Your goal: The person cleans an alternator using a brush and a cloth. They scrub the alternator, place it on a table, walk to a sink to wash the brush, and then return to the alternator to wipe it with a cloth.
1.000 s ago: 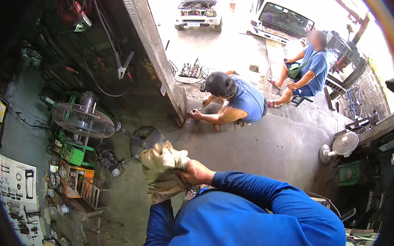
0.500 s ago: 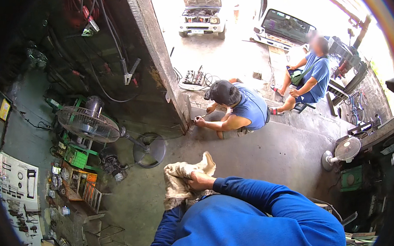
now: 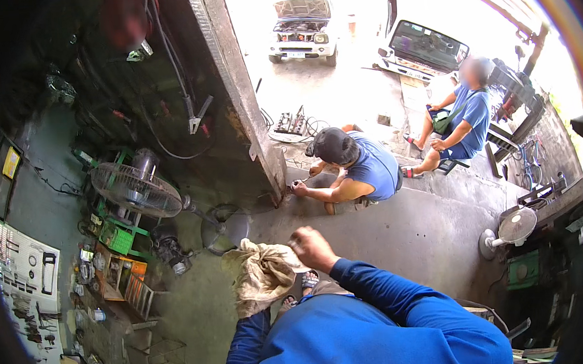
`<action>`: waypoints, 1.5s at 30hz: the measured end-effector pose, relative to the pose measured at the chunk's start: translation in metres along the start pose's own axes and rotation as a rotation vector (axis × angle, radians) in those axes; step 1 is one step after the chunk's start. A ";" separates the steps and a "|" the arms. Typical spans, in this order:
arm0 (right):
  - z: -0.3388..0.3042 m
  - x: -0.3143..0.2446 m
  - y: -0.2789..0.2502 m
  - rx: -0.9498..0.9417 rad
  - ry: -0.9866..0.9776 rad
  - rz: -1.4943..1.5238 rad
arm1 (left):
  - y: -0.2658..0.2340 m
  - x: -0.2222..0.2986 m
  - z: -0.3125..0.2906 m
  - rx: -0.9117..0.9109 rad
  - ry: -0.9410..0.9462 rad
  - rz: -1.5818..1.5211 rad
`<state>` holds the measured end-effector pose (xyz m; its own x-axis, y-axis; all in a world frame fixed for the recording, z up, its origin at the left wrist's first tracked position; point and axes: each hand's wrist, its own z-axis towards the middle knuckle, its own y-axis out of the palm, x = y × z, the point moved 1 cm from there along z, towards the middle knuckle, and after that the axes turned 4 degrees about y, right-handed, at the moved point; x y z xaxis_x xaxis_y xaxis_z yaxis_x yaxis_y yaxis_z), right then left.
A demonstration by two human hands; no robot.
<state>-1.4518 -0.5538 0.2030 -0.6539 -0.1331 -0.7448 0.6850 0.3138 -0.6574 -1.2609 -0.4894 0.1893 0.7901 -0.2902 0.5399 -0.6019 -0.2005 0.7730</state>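
A crumpled, stained beige cloth [image 3: 265, 275] is bunched up in front of my body. My left hand is hidden under its folds at the end of my left sleeve [image 3: 248, 332], and the cloth rests gathered over that hand. At the cloth's right edge, my right hand [image 3: 313, 248] has its fingers curled in on the pale, slightly blurred border. Whether anything else lies within the folds cannot be seen. My sandalled feet [image 3: 309, 280] show just beyond my belly, partly covered by the cloth.
A large pedestal fan [image 3: 137, 189] stands at left near a metal post [image 3: 251, 111]. Ahead, a person in a cap [image 3: 353, 159] crouches, working at the post's foot; another person [image 3: 463, 120] sits at right. A smaller fan [image 3: 516, 225] is farther right. Tools hang on a board [image 3: 29, 265].
My right hand has moved up and right, from the cloth's middle to its right edge. The cloth has shifted slightly left and lower, uncovering my feet. The crouching person's hands have shifted a little.
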 end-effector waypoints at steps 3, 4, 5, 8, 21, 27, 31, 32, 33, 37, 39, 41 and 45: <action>-0.014 -0.031 0.020 -0.339 -0.141 0.111 | 0.007 -0.002 0.004 -0.016 0.010 0.026; -0.018 -0.037 0.024 -0.344 -0.332 0.200 | 0.009 -0.002 0.004 -0.021 0.012 0.031; -0.020 -0.036 0.030 -0.554 0.021 0.390 | 0.011 -0.003 0.005 -0.028 0.012 0.031; -0.025 -0.027 0.042 -0.675 0.285 0.537 | 0.013 -0.008 0.003 -0.032 -0.005 0.041; -0.032 -0.009 0.029 -0.567 0.007 0.079 | -0.010 -0.016 0.002 0.020 -0.095 -0.133; -0.029 -0.001 0.018 -0.322 0.055 -0.129 | 0.032 -0.001 -0.012 -0.021 -0.078 0.004; -0.022 -0.002 0.012 -0.021 0.011 0.150 | 0.060 0.012 -0.029 -0.089 0.118 0.440; -0.022 -0.002 0.012 -0.061 0.029 0.154 | 0.066 0.015 -0.034 -0.102 0.180 0.559; -0.022 -0.002 0.012 -0.070 0.061 0.139 | 0.071 0.017 -0.038 -0.111 0.225 0.629; -0.033 -0.005 0.012 -0.382 0.005 -0.282 | 0.073 0.026 -0.037 -0.024 0.229 0.426; -0.038 -0.010 0.008 -0.402 -0.070 -0.307 | 0.065 0.028 -0.028 -0.008 0.239 0.332; -0.039 -0.017 0.002 -0.290 -0.115 -0.174 | 0.054 0.023 -0.022 -0.110 0.421 0.608; -0.028 -0.034 -0.010 -0.022 -0.446 -0.016 | 0.036 0.001 -0.001 -0.335 0.552 0.963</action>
<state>-1.4456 -0.5259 0.2381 -0.4585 -0.5295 -0.7138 0.6655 0.3277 -0.6706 -1.2818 -0.4960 0.2174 0.0144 0.2762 0.9610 -0.9860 0.1634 -0.0322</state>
